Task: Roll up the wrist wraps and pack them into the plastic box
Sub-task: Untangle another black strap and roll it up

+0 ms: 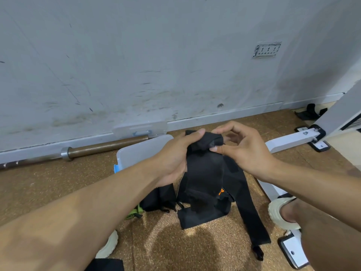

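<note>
wrist wrap point(203, 169): soft, floppy, light, I'd guess | left hand point(175, 155) grips the rolled top | right hand point(242, 147) pinches its edge | keep the roll tight or it'll unravel

Mid-frame, wrist wraps point(205, 192) lie on the floor point(58, 192); plastic box point(140, 151) behind them at centre-left, barbell point(78, 151) along the wall point(136, 55) at left.

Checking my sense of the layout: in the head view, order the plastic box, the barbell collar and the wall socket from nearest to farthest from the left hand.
1. Plastic box, just behind the left hand.
2. Barbell collar, far left by the wall.
3. Wall socket, upper right.
</note>
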A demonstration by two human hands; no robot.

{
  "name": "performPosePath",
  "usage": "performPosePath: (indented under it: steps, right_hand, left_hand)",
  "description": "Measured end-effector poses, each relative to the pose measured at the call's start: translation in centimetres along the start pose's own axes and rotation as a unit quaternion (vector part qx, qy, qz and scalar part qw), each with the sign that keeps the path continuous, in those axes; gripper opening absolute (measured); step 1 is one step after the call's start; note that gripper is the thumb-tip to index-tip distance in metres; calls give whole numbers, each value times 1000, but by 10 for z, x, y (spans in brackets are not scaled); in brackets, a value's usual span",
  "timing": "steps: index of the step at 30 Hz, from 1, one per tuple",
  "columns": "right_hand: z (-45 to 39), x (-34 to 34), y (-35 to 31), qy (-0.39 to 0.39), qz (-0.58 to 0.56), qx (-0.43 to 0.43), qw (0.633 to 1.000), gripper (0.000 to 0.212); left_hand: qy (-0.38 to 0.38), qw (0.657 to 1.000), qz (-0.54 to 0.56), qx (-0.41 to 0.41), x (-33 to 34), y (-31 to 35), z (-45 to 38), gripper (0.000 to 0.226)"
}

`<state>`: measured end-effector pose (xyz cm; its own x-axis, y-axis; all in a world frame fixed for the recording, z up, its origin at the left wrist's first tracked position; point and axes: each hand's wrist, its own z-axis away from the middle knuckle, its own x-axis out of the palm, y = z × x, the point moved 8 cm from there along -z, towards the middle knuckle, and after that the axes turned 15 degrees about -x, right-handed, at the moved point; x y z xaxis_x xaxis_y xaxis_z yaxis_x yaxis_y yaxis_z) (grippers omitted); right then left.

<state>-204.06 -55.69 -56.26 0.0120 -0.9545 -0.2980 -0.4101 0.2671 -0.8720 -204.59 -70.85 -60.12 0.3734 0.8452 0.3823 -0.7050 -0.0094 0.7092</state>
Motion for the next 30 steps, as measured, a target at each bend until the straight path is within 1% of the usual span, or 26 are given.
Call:
performPosePath:
  steps: [2,4,6,8,9,11,13,16,18,20,23,25,27,30]
  right_hand:
    - [-1,1,4,-11,-32,29,999,36]
    - [0,4,9,-25,-86,80,993,42]
    - [3,10,14,-40,-148,140,978,54]
    - [7,16,19,-53,-205,190,959,62]
    - [10,20,20,-68,-218,208,951,62]
    - [15,26,23,-107,-208,223,946,56]
    - [16,27,23,-120,-189,213,951,50]
    - [13,22,22,-83,-166,177,967,46]
    - [11,19,21,-63,-159,156,973,44]
    - [8,15,18,-44,-144,131,980,44]
    - [3,6,13,-8,-125,87,988,46]
    - [1,2,11,-1,-99,54,994,48]
    - [1,0,9,-1,-69,22,997,48]
    - [3,-1,6,3,-41,-16,999,48]
  left_hand:
    - [16,1000,22,10,-4,2,-1,48]
    - [36,999,26,17,-8,5,-1,43]
    - [51,998,21,26,-12,9,0,38]
    - [52,998,21,34,-15,13,1,38]
    - [49,998,19,39,-15,15,2,40]
    - [40,998,8,45,-13,16,3,44]
    - [33,998,-16,52,-10,15,4,51]
    - [43,997,-33,61,-8,15,3,63]
    - [48,997,-21,56,-9,13,2,67]
    - [35,998,-7,45,-7,9,2,61]
    - [5,999,-35,27,0,4,0,45]
    - [-13,998,-48,24,4,2,0,40]
    - [-32,998,-46,22,9,3,3,37]
    - [-46,997,-55,4,12,3,6,44]
